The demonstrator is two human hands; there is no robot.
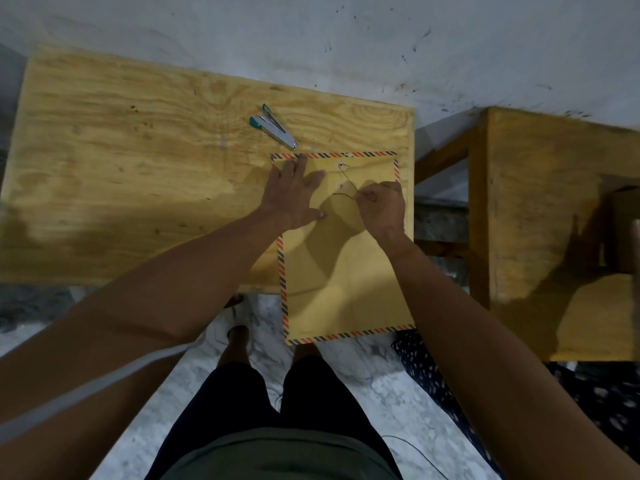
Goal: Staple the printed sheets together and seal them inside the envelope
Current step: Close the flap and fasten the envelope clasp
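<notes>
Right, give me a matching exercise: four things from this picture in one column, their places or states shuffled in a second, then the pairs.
Things:
1. stapler
2. envelope
3. left hand
4. right hand

States:
A. pinching the closure string
B. lying unused on the table, beyond the envelope
C. pressed flat on the envelope's flap
D. hanging partly over the table's near edge

Pairs: 1-B, 2-D, 3-C, 4-A

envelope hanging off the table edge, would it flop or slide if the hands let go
The envelope is thin paper, so its overhanging end would probably droop. It likely slides easily on the smooth table; the left hand pressing flat seems to pin it.
</notes>
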